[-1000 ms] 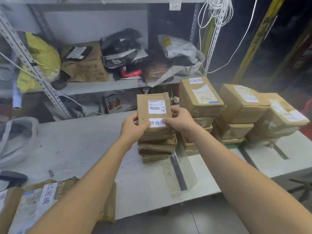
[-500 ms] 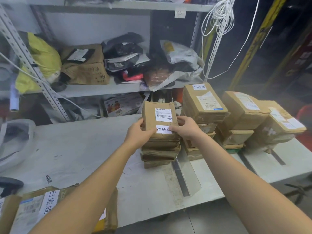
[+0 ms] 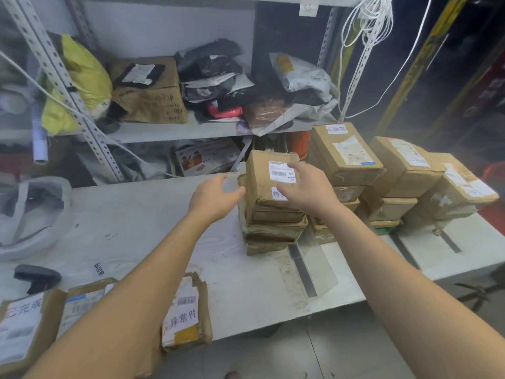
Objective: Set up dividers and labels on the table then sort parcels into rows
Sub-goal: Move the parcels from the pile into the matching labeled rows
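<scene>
1. My left hand (image 3: 216, 198): fingers relaxed and apart, holding nothing, tips just beside the left edge of the top parcel (image 3: 262, 179).
2. My right hand (image 3: 308, 192): fingers spread over the same parcel and gripping nothing. It hides part of the handwritten label, and I cannot tell whether it touches the cardboard.
3. Top parcel: lies flat, labels upward, on a stack (image 3: 273, 231) on the counter (image 3: 136, 236). I judge the labels face up so the row's category reads at a glance.
4. Clear divider (image 3: 317, 261): stands upright just right of this stack, separating it from the neighbouring stack (image 3: 344, 160).
5. Labelled parcel (image 3: 183, 315): lies at the near counter edge, well apart, probably marking another row.
</scene>
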{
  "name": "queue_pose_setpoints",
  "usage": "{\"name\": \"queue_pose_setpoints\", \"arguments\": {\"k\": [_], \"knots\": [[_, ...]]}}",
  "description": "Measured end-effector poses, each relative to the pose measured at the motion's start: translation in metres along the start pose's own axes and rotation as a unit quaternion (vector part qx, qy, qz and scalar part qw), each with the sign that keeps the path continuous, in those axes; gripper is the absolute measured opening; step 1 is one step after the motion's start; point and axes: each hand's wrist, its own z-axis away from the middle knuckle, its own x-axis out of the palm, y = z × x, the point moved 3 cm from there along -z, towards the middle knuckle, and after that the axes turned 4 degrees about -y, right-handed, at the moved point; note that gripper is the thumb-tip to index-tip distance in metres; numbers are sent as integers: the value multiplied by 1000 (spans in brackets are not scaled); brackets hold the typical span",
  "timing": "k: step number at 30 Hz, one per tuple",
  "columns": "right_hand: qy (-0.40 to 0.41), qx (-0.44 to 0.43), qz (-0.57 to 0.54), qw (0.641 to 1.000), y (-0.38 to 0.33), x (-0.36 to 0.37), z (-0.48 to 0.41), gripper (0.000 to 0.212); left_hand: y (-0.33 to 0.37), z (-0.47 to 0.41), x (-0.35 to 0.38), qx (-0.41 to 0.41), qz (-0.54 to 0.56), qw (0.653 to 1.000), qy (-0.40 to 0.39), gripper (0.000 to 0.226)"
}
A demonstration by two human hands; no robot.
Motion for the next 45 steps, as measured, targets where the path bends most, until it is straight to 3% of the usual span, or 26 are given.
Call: {"name": "queue_pose_setpoints", "arguments": {"k": [10, 21, 26, 33, 39, 45], "knots": [[-44, -151, 50, 986, -57, 39, 63, 60, -65, 90, -62, -43, -261, 963, 54, 68], [-113, -188, 4, 976, -73, 104, 163, 60, -125, 221, -67, -126, -333, 934, 37, 64], [-156, -180, -18, 971, -78, 138, 193, 68, -149, 263, -43, -135, -261, 955, 49, 55], [-178, -123, -33, 976, -81, 183, 210, 80, -179, 278, -1, -179, -140, 968, 104, 73], [-171, -30, -91, 981, -88, 226, 217, 95, -206, 275, 20, -217, -58, 964, 143, 115], [-112, 11, -110, 988, -96, 257, 222, 98, -223, 273, 26, -191, 41, 960, 203, 104]]}}
